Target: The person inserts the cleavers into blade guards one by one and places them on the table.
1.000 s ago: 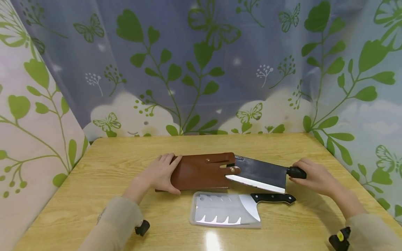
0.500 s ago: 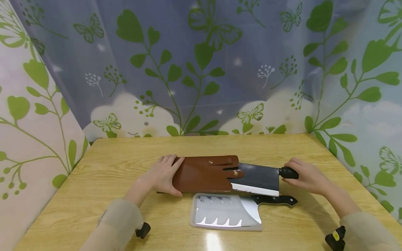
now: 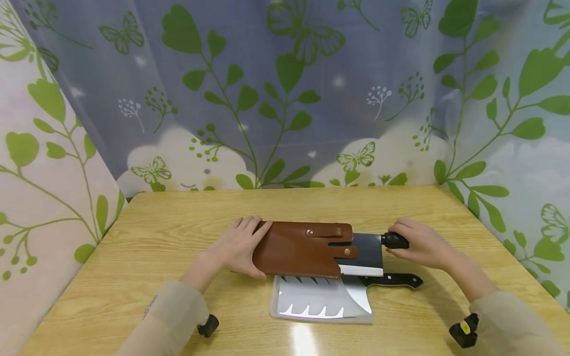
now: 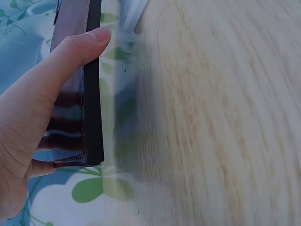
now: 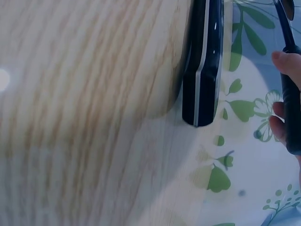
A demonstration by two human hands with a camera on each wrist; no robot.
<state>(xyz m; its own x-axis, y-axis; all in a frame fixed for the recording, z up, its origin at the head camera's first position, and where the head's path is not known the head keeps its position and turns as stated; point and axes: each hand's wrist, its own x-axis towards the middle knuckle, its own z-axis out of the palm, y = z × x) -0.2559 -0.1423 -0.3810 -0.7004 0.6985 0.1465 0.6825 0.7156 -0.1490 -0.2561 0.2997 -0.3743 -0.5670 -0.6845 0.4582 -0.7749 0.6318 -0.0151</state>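
Note:
My left hand (image 3: 242, 247) grips the closed end of a brown leather sheath (image 3: 298, 249), its thumb along the near edge and its fingers over the far side. My right hand (image 3: 418, 242) holds a cleaver by its black handle (image 3: 394, 241). Most of the dark cleaver blade (image 3: 367, 247) sits inside the sheath; only a short part by the handle shows, with its bright cutting edge toward me. The sheath's snap strap (image 3: 347, 252) lies loose over the blade. In the left wrist view, the thumb (image 4: 89, 42) presses the sheath's dark edge (image 4: 93, 103).
A second cleaver (image 3: 358, 294) in a clear plastic cover (image 3: 311, 301) lies just in front of the sheath, partly overlapped by it. Its black riveted handle (image 3: 396, 280) points right. The wooden table (image 3: 178, 207) ends at a leaf-patterned curtain (image 3: 249, 118).
The right hand has moved left, sliding the cleaver much deeper into the sheath. Sheath and left hand have shifted a little to the right, and the sheath now overlaps the covered cleaver.

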